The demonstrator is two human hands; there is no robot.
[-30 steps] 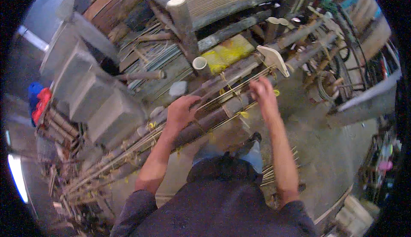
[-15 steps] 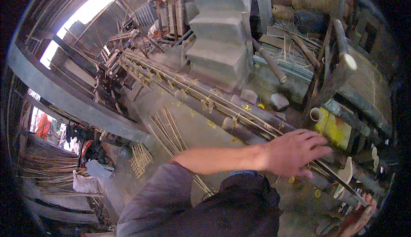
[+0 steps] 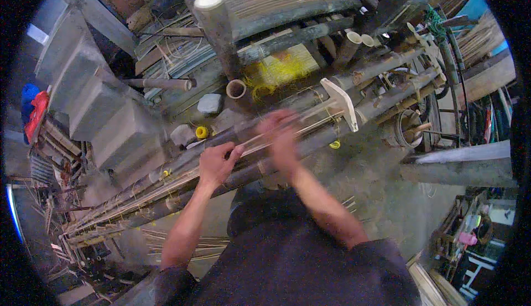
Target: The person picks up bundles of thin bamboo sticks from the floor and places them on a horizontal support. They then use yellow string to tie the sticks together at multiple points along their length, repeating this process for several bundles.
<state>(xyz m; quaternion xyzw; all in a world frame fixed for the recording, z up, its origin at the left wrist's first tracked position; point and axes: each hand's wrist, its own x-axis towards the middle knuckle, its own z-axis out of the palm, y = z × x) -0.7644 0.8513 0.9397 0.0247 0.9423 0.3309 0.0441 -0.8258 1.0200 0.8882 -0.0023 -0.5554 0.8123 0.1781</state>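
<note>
No lettering, label, brand, number or sign can be read on any surface in view, whether at the near or far side, or toward the left or right of the scene.

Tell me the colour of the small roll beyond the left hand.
Yellow; the roll shows in the head view.

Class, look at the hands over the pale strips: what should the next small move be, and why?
Perhaps settle the right hand on the pale strips: it looks badly blurred, while the left hand shows more sharply at the same strips, which run along the dark poles.
</note>
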